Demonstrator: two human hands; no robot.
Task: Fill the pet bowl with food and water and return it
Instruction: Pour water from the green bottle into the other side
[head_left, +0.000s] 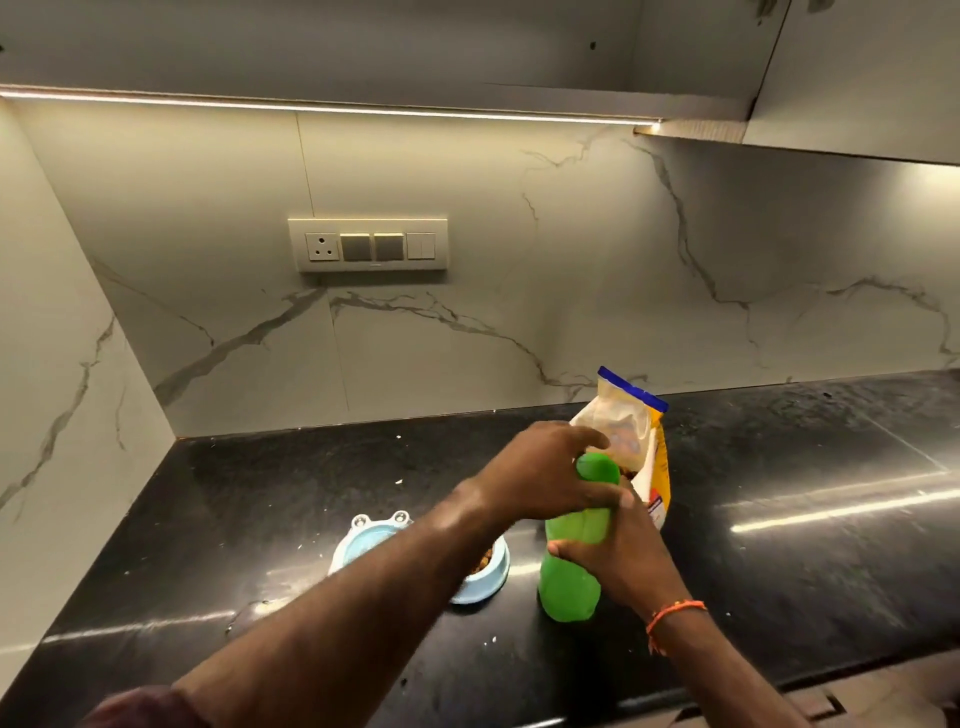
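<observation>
A green bottle (569, 577) stands upright on the black counter (805, 561). My right hand (623, 551) grips its middle from the right. My left hand (545, 473) is closed over its green cap at the top. Left of the bottle sits a light blue double pet bowl (363, 540); its right cup holds brown kibble, and my left forearm hides much of it. Behind the bottle stands an open pet food bag (631, 426), yellow and white with a blue top strip.
A marble backsplash with a switch and socket panel (368, 244) rises behind the counter. A side wall closes the counter on the left. Small crumbs lie scattered on the counter. Upper cabinets hang overhead. The counter's front edge runs along the bottom right.
</observation>
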